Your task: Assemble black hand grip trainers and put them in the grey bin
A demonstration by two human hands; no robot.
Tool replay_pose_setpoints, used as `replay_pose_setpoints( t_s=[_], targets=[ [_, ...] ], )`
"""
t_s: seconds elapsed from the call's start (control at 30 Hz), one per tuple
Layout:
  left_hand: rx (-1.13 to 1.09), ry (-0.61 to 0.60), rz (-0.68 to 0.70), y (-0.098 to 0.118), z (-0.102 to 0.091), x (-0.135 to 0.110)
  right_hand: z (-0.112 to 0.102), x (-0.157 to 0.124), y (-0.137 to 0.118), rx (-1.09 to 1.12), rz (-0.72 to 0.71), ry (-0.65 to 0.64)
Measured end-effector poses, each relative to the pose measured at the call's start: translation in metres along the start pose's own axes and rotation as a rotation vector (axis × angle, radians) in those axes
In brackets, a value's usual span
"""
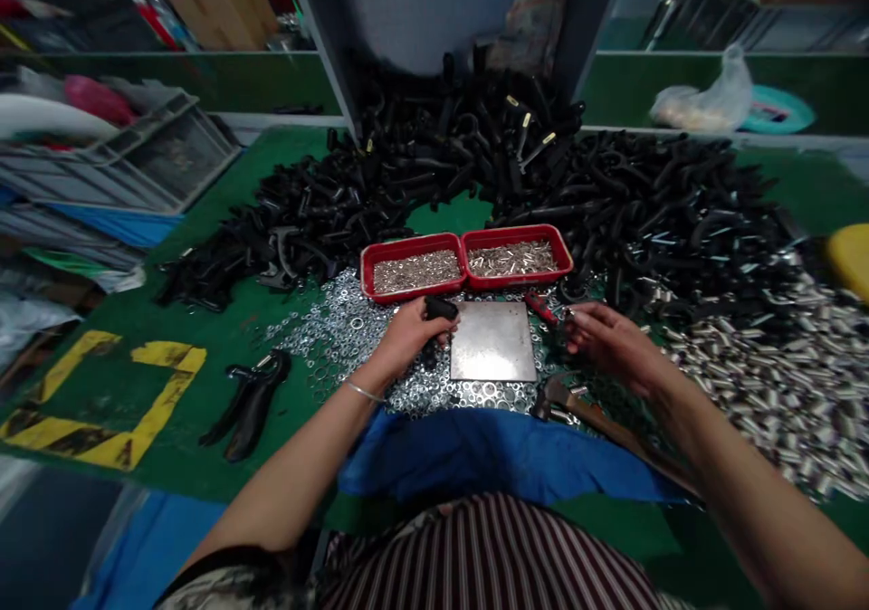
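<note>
My left hand [407, 337] is closed around a black plastic handle part [441, 309] at the left edge of a flat metal plate [492, 346]. To the right of the plate, my right hand [611, 343] is in a pinch, with what looks like a small shiny metal piece [568, 315] at its fingertips; its exact kind is too small to tell. A red-handled tool [541, 309] lies between the plate and that hand. Below them is a hammer [590, 414] with a wooden handle. Loose metal nuts and rings [353, 329] surround the plate.
Two red trays [465, 277] of small metal pins stand behind the plate. Black plastic parts [434, 153] are heaped across the back. Metal cylinders [767, 393] pile up at right. An assembled black hand tool [254, 402] lies left, near yellow tape [169, 355]. Blue cloth [475, 452] covers the front edge.
</note>
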State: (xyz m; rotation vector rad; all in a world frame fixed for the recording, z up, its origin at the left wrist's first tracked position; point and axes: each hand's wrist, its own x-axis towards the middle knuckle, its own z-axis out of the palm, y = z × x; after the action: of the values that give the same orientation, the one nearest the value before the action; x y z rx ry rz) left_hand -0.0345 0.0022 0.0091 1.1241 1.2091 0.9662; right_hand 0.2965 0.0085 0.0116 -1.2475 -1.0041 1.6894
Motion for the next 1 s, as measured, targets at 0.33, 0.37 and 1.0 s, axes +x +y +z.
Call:
replay_pose_setpoints(
  t_s=[0.33,0.37,1.0],
  targets=[
    [-0.396,-0.011,-0.11,-0.012,0.046,-0.011,0.087,0.001,0.027,-0.008,-0.097,-0.094],
    [-0.419,-0.012,-0.124,-0.013,0.047,-0.012,0.089,0.0,0.027,-0.029,-0.123,-0.088],
    [-0.041,-0.111,-0.018,-0.002,0.044,-0.027,0.081,-0.002,0.013,-0.142,-0.172,-0.161]
  ],
)
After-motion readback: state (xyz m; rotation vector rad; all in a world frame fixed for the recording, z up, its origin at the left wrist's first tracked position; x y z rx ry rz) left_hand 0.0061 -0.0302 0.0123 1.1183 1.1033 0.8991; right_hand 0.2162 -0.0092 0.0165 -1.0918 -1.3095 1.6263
